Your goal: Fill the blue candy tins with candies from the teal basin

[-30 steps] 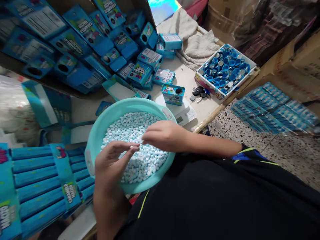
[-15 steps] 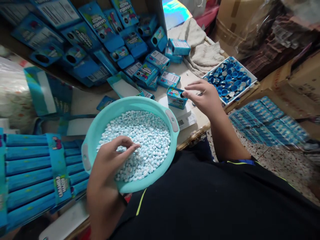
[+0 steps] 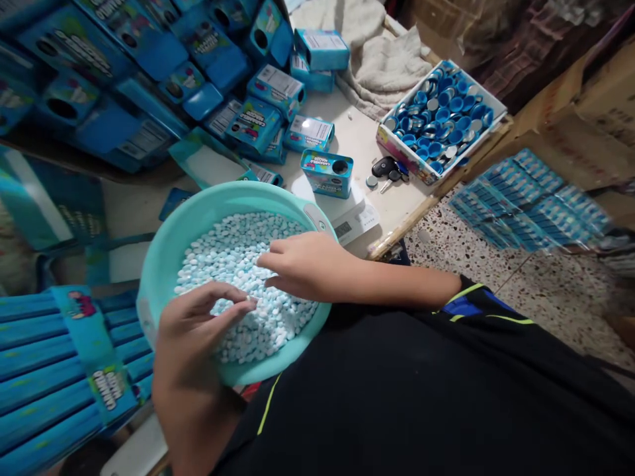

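A turquoise bowl [image 3: 270,371] with grey handles holds a heap of small pale-blue and white candies [image 3: 225,241]. Over the heap, my left hand [image 3: 198,324] pinches thumb and forefinger together, with a small white candy showing at the tips. My right hand [image 3: 312,268] is above the right side of the bowl, fingers stretched toward the candies and nothing visible in them. Behind the bowl, a blue printed tin [image 3: 327,175] with a round dark opening on top stands upright on a white scale [image 3: 354,215], touched by neither hand.
A white box [image 3: 384,135] at the back right holds many blue and silver caps [image 3: 446,112]. Keys [image 3: 389,168] and a loose cap [image 3: 372,182] lie before it. Several blue tins [image 3: 258,125] and a cloth [image 3: 387,66] are behind. Long blue packs [image 3: 44,377] lie at left.
My right hand has left the tin's opening and moved left and down over the candies. The tin stays on the scale. My left hand remains pinched over the bowl; the view has shifted.
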Demonstrator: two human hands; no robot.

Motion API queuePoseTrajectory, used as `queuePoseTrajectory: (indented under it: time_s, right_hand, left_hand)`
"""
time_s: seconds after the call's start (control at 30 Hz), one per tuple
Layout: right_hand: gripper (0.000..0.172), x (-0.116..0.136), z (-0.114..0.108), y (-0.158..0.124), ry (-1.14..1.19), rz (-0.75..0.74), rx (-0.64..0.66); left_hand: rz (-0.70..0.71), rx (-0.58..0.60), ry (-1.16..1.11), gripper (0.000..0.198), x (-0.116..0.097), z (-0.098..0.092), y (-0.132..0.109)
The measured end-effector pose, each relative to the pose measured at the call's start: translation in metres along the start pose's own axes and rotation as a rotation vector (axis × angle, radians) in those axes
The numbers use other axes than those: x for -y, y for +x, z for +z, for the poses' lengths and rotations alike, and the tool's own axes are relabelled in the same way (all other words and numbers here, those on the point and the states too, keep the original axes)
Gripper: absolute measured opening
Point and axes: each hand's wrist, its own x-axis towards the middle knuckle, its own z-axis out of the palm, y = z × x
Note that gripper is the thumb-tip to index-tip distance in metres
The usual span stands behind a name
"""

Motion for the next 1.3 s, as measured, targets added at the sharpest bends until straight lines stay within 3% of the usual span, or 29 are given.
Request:
queuePoseTrajectory:
  time_s: [0.17,0.37,0.47,0.63,0.87,1.0,1.1,1.2,1.3]
  right_hand:
    - [0.028,0.005,-0.003,0.002,0.009,-0.087,0.080]
    - [0.031,0.002,-0.004,0.004,0.056,-0.152,0.186]
    - [0.037,-0.002,-0.002,0.002,0.097,-0.122,0.133]
    - [0.031,-0.012,0.007,-0.004,0.332,-0.120,-0.112]
    - [0.026,-0.012,0.010,-0.003,0.202,-0.154,-0.015]
    - [0.027,-0.015,0.011,-0.006,0.353,-0.235,-0.109]
    - [0.024,-0.027,-0.013,-0.018,0.465,-0.250,-0.286]
    - [0.020,-0.052,-0.054,-0.034,0.344,-0.029,-0.526]
    - [0.017,-0.084,-0.080,-0.042,0.159,0.150,-0.614]
  left_hand:
    - [0.008,0.070,0.098,0.011,-0.008,0.001,0.000]
    - [-0.065,0.168,-0.061,0.010,-0.016,0.003,-0.003]
    - [-0.073,0.115,-0.074,0.010,-0.019,0.004,-0.002]
    - [-0.129,0.116,0.285,0.024,-0.025,0.005,0.012]
    - [-0.201,0.107,0.307,0.034,-0.025,0.004,0.018]
    - [-0.207,0.138,0.292,0.034,-0.023,0.005,0.018]
    - [-0.213,0.117,0.309,0.034,-0.020,0.006,0.018]
    - [-0.223,0.114,0.315,0.033,-0.018,0.006,0.018]
    - [-0.229,0.164,0.315,0.035,-0.019,0.006,0.018]
